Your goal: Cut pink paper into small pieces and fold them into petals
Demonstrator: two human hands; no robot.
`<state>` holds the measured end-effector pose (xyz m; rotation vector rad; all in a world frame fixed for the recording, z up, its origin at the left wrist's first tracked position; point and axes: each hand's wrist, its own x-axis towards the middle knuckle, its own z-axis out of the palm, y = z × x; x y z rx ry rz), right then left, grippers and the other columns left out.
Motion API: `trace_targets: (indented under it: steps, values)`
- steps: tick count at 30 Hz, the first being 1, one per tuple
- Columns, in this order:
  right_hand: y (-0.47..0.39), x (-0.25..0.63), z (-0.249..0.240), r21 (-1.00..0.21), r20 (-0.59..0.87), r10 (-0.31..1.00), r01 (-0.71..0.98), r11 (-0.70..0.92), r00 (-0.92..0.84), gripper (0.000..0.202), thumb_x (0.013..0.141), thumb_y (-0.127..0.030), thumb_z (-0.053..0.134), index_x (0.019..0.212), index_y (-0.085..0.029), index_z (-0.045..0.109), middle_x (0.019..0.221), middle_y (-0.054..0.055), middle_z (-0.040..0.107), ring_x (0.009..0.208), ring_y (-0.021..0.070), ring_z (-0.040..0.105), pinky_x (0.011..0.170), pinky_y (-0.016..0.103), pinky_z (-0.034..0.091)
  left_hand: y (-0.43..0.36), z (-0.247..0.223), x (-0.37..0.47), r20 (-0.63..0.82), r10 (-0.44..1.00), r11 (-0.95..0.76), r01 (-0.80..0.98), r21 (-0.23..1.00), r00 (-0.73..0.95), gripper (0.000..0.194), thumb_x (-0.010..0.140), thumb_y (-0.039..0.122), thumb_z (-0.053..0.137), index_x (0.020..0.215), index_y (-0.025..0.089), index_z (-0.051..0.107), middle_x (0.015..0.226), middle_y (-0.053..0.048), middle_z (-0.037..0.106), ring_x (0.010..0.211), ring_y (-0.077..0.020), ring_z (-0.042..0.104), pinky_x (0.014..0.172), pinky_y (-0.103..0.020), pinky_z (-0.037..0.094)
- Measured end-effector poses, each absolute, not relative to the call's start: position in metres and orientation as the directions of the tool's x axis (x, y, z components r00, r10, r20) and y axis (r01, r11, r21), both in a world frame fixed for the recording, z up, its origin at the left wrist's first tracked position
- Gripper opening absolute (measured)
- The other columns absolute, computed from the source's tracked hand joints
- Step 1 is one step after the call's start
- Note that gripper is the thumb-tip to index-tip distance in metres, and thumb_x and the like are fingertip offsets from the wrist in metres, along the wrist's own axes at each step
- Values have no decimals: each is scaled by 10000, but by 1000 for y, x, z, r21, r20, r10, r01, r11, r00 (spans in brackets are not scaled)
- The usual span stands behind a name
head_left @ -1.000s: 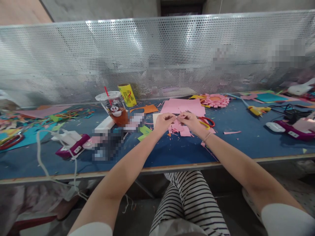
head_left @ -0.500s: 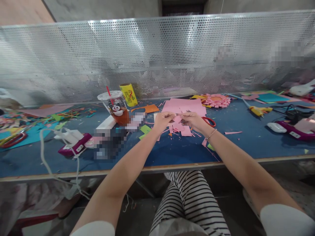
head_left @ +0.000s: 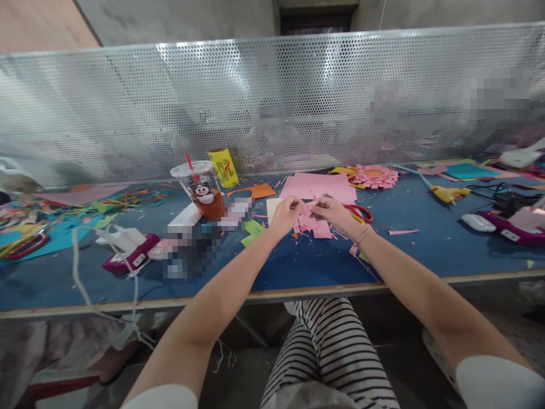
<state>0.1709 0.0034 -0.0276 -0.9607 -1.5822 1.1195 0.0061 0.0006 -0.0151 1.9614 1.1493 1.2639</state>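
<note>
Left hand (head_left: 286, 211) and right hand (head_left: 330, 209) pinching, it seems, one small pink paper piece (head_left: 307, 208) between fingertips. Held just above pink scraps (head_left: 317, 227) on blue table (head_left: 426, 250); red scissors (head_left: 360, 212) at 3 o'clock, drink cup (head_left: 201, 188) at 9.

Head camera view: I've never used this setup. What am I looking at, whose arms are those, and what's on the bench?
No machine here: the camera sits on a person's head, looking forward and down, so both bare arms are theirs. The left hand and right hand meet over a blue bench, pinching a small pink paper piece between the fingers. Under them lie pink scraps. Beyond are pink sheets, red scissors, a paper flower, a glue gun and a drink cup.
</note>
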Motion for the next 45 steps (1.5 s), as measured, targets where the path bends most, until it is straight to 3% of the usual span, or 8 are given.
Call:
trace_targets:
  steps: [6, 12, 18, 24, 29, 33, 38, 45]
  values:
    - [1, 165, -30, -942, 249, 927, 151, 299, -282, 216, 706, -347, 593, 773, -142, 598, 670, 23, 620, 600, 95, 574, 554, 210, 464, 2, -18, 6, 420, 884, -468, 379, 798, 206, 181, 751, 331, 471, 721, 162, 528, 630, 6, 538, 591, -103, 501, 583, -233, 399]
    - [-3, 162, -28, -893, 305, 906, 242, 379, -294, 82, 700, -241, 538, 709, -160, 550, 623, -14, 553, 536, 85, 535, 530, 222, 457, -5, -14, 6, 458, 840, -542, 454, 707, 290, 208, 727, 351, 509, 653, 162, 555, 636, 1, 564, 588, -103, 479, 573, -237, 355]
    - [-2, 165, -26, -895, 350, 907, 203, 397, -232, 120, 747, -293, 482, 695, -187, 504, 567, -32, 532, 536, 94, 521, 538, 224, 445, -6, -14, 8, 430, 843, -538, 481, 692, 324, 185, 733, 301, 484, 616, 162, 524, 567, 24, 493, 545, -95, 424, 531, -229, 308]
    - [-2, 173, -18, -795, 462, 878, 379, 473, -126, 209, 762, -329, 495, 621, -178, 520, 559, -14, 534, 543, 102, 490, 541, 238, 386, -3, -14, 6, 353, 863, -499, 490, 715, 363, 225, 732, 339, 494, 594, 162, 512, 516, 28, 485, 498, -93, 417, 501, -224, 300]
    - [-2, 171, -17, -900, 399, 912, 152, 409, -93, 249, 715, -405, 554, 650, -165, 550, 578, -16, 519, 532, 92, 490, 544, 239, 422, 1, -12, 4, 370, 854, -511, 454, 730, 366, 242, 733, 363, 506, 596, 165, 481, 533, 26, 491, 512, -90, 432, 516, -219, 312]
    - [-1, 169, -19, -975, 210, 962, -107, 193, -175, 315, 585, -440, 675, 687, -169, 553, 640, -15, 556, 584, 100, 553, 576, 240, 465, 1, -10, 3, 387, 875, -477, 389, 788, 291, 239, 751, 381, 489, 633, 174, 463, 538, 35, 460, 516, -89, 426, 520, -217, 318]
    - [0, 168, -22, -981, 192, 959, -56, 184, -207, 281, 590, -385, 698, 685, -155, 568, 657, 21, 624, 640, 114, 606, 573, 215, 459, 1, -13, 3, 402, 882, -469, 363, 805, 247, 220, 772, 380, 465, 674, 184, 471, 510, 50, 416, 482, -86, 387, 501, -215, 308]
    - [0, 170, -23, -957, 242, 942, 104, 272, -234, 272, 664, -413, 641, 694, -148, 585, 636, 26, 630, 599, 100, 584, 577, 222, 464, 0, -16, 5, 494, 846, -528, 446, 722, 202, 115, 713, 223, 534, 807, 175, 580, 780, -22, 617, 646, -113, 552, 634, -244, 429]
